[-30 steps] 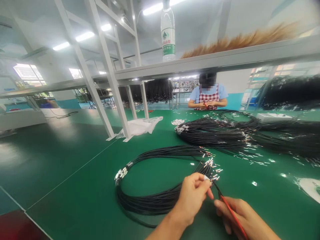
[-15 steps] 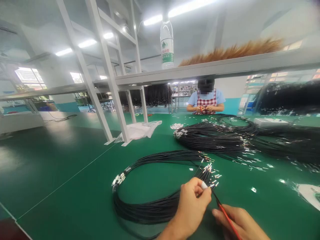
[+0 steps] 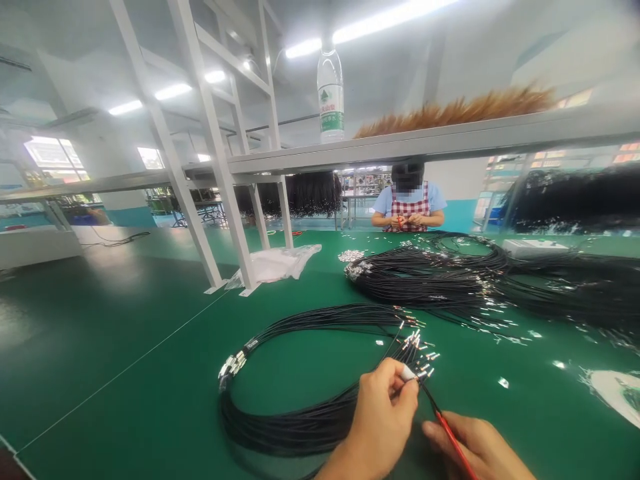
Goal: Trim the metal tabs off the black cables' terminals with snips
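In the head view, my left hand (image 3: 383, 410) is closed in a pinch, thumb against forefinger, with a white wrap (image 3: 409, 373) on a fingertip. What sits in the pinch is too small to make out, though it is probably a cable end. Just beyond it lie the silver and white tips (image 3: 417, 347) of a looped bundle of black cables (image 3: 285, 423). My right hand (image 3: 480, 443) is closed around a red-handled tool (image 3: 454, 437). The tool's slim dark front end reaches up to the left fingertips.
Larger heaps of black cables (image 3: 415, 277) lie further back on the green table (image 3: 165, 400). A clear plastic bag (image 3: 275, 263) rests by the shelf legs (image 3: 233, 220). Overhead, a shelf (image 3: 415, 141) carries a water bottle (image 3: 331, 97). Across the table sits a co-worker (image 3: 409, 203).
The view has shifted slightly, so most things appear a little further left and lower. Both hands keep nearly the same pose, the tool still at the left fingertips.
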The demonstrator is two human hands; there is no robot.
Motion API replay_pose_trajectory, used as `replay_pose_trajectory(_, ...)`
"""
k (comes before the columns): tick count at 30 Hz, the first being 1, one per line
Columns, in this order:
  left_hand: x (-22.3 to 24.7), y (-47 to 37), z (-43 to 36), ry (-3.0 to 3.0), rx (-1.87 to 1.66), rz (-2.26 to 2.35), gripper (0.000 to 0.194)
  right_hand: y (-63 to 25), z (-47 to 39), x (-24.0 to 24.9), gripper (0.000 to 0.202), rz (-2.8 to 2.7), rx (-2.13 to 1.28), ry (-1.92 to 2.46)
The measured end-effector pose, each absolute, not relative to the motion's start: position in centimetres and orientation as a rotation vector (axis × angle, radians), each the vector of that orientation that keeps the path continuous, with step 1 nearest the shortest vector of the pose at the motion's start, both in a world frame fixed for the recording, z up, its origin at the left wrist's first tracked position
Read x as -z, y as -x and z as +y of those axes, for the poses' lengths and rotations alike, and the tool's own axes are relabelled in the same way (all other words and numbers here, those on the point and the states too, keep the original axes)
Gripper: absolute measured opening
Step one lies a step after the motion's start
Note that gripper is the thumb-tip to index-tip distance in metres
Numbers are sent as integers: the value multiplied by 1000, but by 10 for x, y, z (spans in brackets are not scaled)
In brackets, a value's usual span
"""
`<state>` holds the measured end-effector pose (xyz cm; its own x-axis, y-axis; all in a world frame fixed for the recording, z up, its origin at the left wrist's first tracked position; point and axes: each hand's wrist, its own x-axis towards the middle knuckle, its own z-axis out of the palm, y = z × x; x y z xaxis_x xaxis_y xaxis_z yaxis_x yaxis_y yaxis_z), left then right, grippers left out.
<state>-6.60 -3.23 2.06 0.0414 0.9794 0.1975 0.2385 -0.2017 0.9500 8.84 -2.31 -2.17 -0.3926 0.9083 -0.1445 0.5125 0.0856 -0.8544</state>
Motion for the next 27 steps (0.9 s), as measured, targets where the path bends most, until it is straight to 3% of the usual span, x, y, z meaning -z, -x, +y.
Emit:
replay_pose_trajectory(7,-25,69,-28,-1140,-1013,1070,17,-88,-20,26,54,-1957,-1264,1391)
replay_pose_trajectory(15,-17,68,-36,-1789,-1222,1364,16,-86,-26,21,58,-1865,-1426,1393)
replay_pose_trajectory(22,-32,69,-31,-934,-1082,903,23,-91,-19,31,52,-1860,-1396,1407)
replay_pose_trajectory(27,-29,69,-30,-1050,-1101,985,26,-105,-14,18,42,-1656,-1197,1484)
